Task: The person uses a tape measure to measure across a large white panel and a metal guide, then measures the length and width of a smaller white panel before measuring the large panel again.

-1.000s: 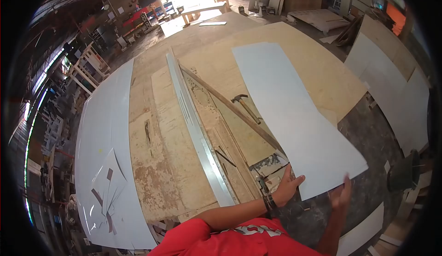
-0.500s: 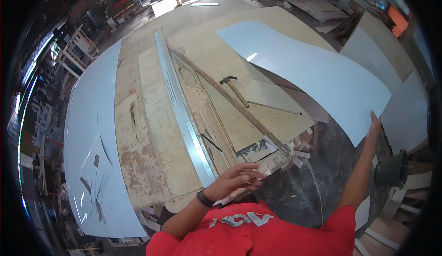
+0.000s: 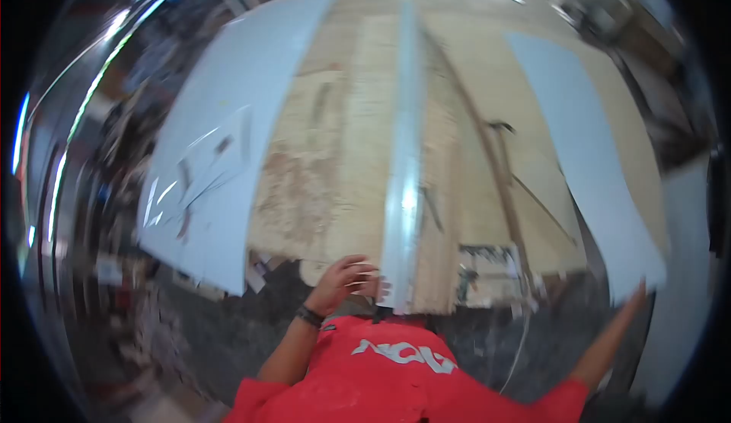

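At the lower right, my right hand (image 3: 633, 300) grips the near end of a long, white, glossy sheet (image 3: 582, 130), which stretches away over the right side of the table and is slightly wavy. My left hand (image 3: 346, 282) hovers at the near edge of the table, fingers loosely bent and apart, holding nothing. Just right of it is the near end of a shiny metal straightedge (image 3: 403, 156), lying lengthwise on the table. A wooden strip (image 3: 480, 126) and a hammer (image 3: 502, 137) lie between the straightedge and the sheet. Motion blurs the picture.
Another large white sheet (image 3: 228, 80) covers the table's left side, with thin dark offcuts (image 3: 202, 187) on it. The worn wooden tabletop (image 3: 304, 172) shows between. A thin dark stick (image 3: 544, 210) lies near the hammer. Dark floor (image 3: 487, 347) surrounds me.
My view has swung, so the table now sits straighter before me. The white sheet in my right hand lies more lengthwise along the table. My left hand has shifted to the left of the straightedge's end.
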